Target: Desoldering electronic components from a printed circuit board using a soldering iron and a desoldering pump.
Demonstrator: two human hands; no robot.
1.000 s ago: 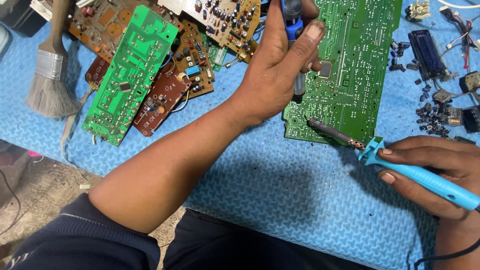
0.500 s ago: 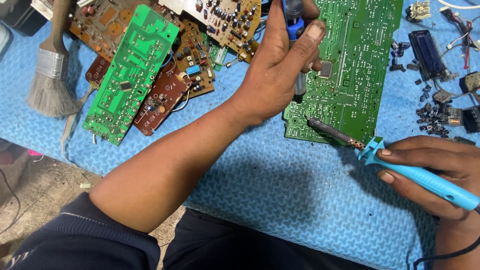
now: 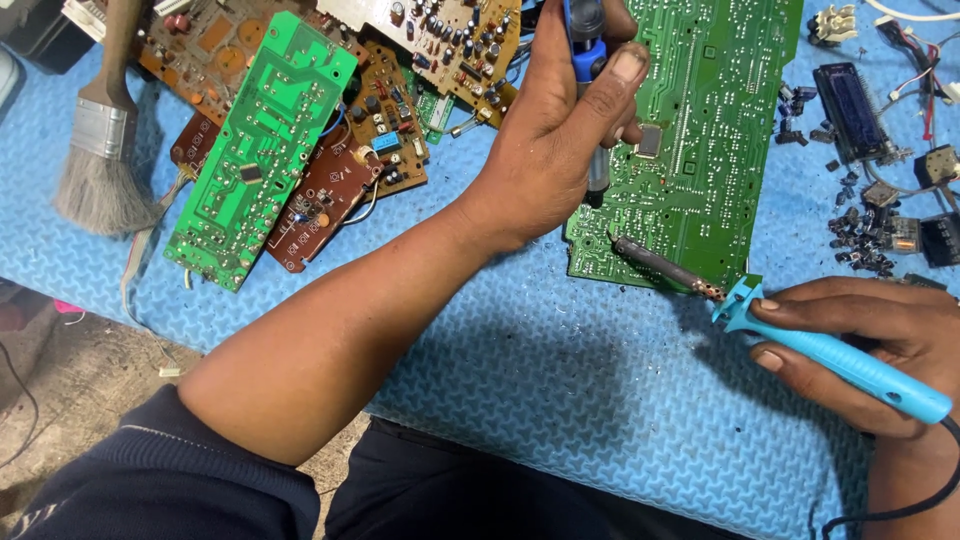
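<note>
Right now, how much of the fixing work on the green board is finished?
Done, it seems: a heap of small dark parts lies loose on the blue mat, apart from any board. In hand: the right hand touches the soldering iron tip to the big green board, while the left hand holds a blue suction tool over it. Left: a pile of other boards lies untouched nearby.

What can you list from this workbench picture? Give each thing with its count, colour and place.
soldering iron: one, light blue handle, lower right, tip on the large board
desoldering pump: one, blue and grey, upright over the large board
large circuit board: one, green, upper right
smaller circuit boards: several, green and brown, piled upper left
brush: one, grey bristles, far left
loose components: many, dark, right edge
mat: one, blue
left hand: holds pump
right hand: holds iron
</note>
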